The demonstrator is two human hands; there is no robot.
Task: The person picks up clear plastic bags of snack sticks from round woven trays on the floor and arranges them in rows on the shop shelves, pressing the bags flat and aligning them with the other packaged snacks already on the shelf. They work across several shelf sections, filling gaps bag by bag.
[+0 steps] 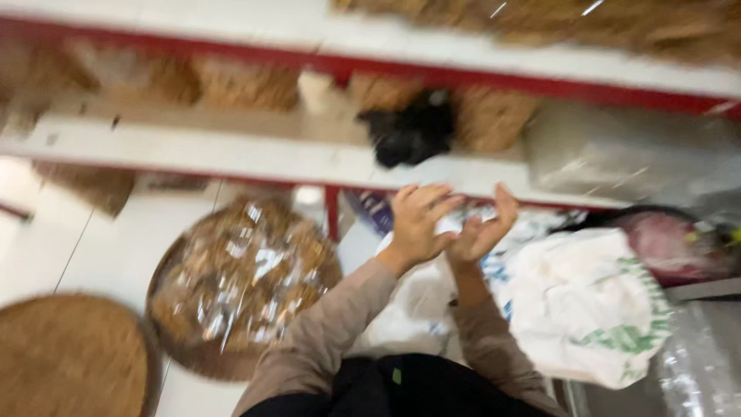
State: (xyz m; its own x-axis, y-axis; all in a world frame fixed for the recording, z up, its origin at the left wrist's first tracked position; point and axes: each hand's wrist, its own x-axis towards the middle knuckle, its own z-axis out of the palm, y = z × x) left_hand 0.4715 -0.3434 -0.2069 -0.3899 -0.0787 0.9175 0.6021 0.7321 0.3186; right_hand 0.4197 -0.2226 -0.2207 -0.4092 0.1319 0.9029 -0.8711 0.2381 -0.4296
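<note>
The whole frame is blurred by motion. My left hand and my right hand are raised close together in front of a shelf, palms turned toward each other and fingers partly spread. A small white patch shows between them. I cannot tell if it is held or is part of the white bags behind. Both arms wear tan sleeves.
A white shelf with red edges holds brown woven goods and a black bundle. Below left is a round woven tray with wrapped brown pieces, and another round tray. White plastic bags lie at right.
</note>
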